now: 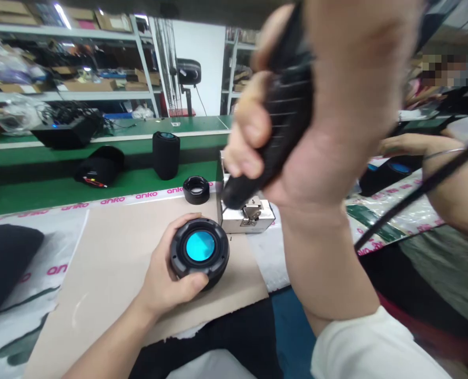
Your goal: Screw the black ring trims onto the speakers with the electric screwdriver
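My left hand (pixel 165 273) is wrapped round a round black speaker (pixel 218 263) with a shiny cyan disc in its top, over a sheet of cardboard (pixel 111 252). Its thumb presses the near rim and the fingers curl behind. Close to the camera, my right hand (pixel 293 121) is raised and blurred, closed on a black electric screwdriver (pixel 289 105) with a ribbed grip. The screwdriver slants down to the left, its lower end in front of a white box with a metal mechanism (pixel 252 211). Behind the speaker lies a black ring (pixel 196 190).
On the green bench stands a black cylindrical speaker (pixel 166 155), with another lying on its side (pixel 100 166), wires showing. A dark cloth-covered shape (pixel 9 263) sits at the left. A black cable (pixel 423 189) crosses the right side, near another person's arm (pixel 447 179). Loaded shelves (pixel 60 31) stand behind.
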A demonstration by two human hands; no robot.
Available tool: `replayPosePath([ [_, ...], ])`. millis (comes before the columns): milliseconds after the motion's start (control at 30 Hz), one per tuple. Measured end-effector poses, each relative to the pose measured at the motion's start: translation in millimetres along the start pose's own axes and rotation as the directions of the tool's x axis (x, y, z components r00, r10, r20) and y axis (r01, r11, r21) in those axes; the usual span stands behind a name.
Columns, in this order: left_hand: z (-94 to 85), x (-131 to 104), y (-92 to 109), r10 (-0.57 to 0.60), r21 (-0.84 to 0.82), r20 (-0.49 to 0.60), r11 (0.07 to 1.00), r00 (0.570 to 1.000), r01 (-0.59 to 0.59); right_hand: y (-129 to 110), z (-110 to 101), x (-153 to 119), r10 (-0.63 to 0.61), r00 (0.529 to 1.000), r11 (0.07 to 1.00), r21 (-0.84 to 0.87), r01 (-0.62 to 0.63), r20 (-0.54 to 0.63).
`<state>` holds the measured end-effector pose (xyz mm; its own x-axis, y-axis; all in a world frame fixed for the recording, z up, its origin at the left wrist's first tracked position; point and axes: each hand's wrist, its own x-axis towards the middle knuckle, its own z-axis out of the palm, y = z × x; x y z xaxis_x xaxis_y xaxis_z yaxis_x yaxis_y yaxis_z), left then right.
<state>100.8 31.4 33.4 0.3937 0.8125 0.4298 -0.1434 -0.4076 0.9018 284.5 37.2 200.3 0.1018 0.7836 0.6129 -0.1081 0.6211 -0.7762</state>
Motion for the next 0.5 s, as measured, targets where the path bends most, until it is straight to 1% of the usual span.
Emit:
replayPosePath([
  [67, 0.3, 0.0, 0.2, -0.013, 0.016, 0.002, 1.0, 1.0, 0.013, 7.3, -16.8, -5.8, -0.121, 0.984, 0.993, -0.023, 0.119, -0.131],
  [100, 0.4, 0.2, 0.1, -0.019, 0.023, 0.0, 1.0, 1.0, 0.019, 14.0, -25.1, -8.9, -0.157, 0.968, 0.987, -0.064, 0.147, -0.193],
  [133, 0.6, 0.5, -0.2, -0.022, 0.027, -0.006, 0.999, 1.0, 0.022, 22.0, -32.7, -12.0, -0.163, 0.957, 0.984, -0.106, 0.141, -0.241],
  [167, 0.7, 0.8, -0.5, -0.022, 0.028, -0.013, 0.999, 1.0, 0.022, 30.4, -39.1, -15.1, -0.144, 0.952, 0.985, -0.135, 0.111, -0.268],
  [233, 0.7, 1.4, -1.3, -0.011, 0.032, -0.027, 0.999, 1.0, 0.012, 45.9, -47.7, -20.4, -0.096, 0.949, 0.987, -0.153, 0.052, -0.3],
  [300, 0.6, 1.8, -1.6, 0.004, 0.037, -0.029, 0.999, 1.0, -0.003, 56.4, -50.7, -24.0, -0.071, 0.946, 0.987, -0.162, 0.02, -0.316],
  [400, 0.2, 2.0, -1.4, 0.009, 0.045, -0.024, 0.999, 1.0, -0.008, 63.0, -50.5, -26.3, -0.051, 0.944, 0.987, -0.161, -0.003, -0.327],
  [500, 0.1, 2.4, -1.3, 0.002, 0.043, -0.031, 0.999, 1.0, -0.001, 64.1, -52.6, -28.0, -0.037, 0.958, 0.992, -0.129, 0.0, -0.285],
])
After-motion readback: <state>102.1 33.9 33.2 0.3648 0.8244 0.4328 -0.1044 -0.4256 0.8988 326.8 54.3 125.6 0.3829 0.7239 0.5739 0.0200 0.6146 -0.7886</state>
